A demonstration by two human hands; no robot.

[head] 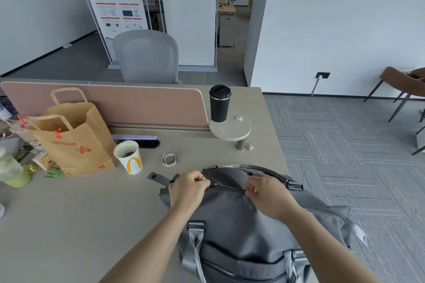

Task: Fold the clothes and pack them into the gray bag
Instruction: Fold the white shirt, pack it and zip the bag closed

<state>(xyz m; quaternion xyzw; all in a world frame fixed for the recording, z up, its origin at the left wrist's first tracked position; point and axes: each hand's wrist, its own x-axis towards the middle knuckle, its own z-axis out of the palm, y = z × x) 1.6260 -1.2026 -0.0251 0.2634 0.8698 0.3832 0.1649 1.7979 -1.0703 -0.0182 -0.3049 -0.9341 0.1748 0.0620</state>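
Note:
The gray bag (241, 232) lies on the desk's near right corner, its top zipper running left to right between my hands. At the zipper's left end, my left hand (187, 187) pinches the metal zipper pull (203, 177). Further right along the zipper line, my right hand (266, 193) pinches the bag's fabric. The zipper looks shut between the two hands. No clothes show outside the bag; its inside is hidden.
A paper cup (128, 156), a brown paper bag (73, 140) and a watch band (169, 159) sit left of the gray bag. A black tumbler (219, 103) stands on a small round shelf (239, 130). The desk's right edge borders carpet.

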